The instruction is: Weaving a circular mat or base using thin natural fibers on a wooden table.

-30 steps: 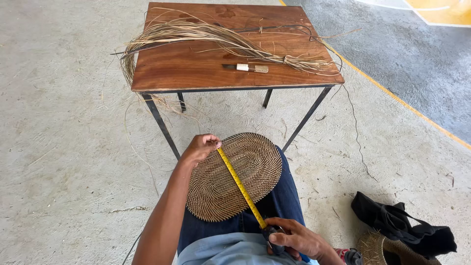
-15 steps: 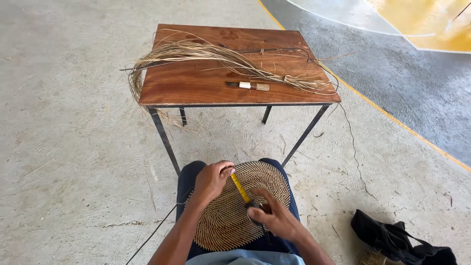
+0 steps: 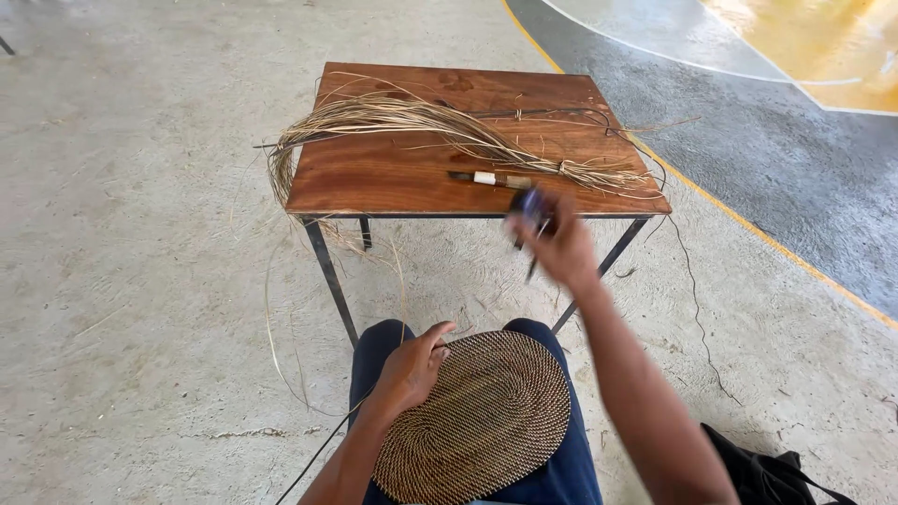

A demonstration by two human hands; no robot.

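1. The left hand is resting flat on the mat, fingers loose and lying on its upper-left edge, gripping nothing.
2. The mat is lying across the lap, an oval of woven fibre, its long axis running from lower left to upper right.
3. The right hand is reaching forward, well apart from the left, and is hanging just before the near edge of the table.
4. Its fingers are curling round a small dark object, blurred; what it is cannot be told.
5. The right hand is the nearer one to the table; the left is staying low on the lap.
6. On the table a fibre bundle is stretching left to right, and a short tool is lying just ahead of the right hand, parallel to the near edge.
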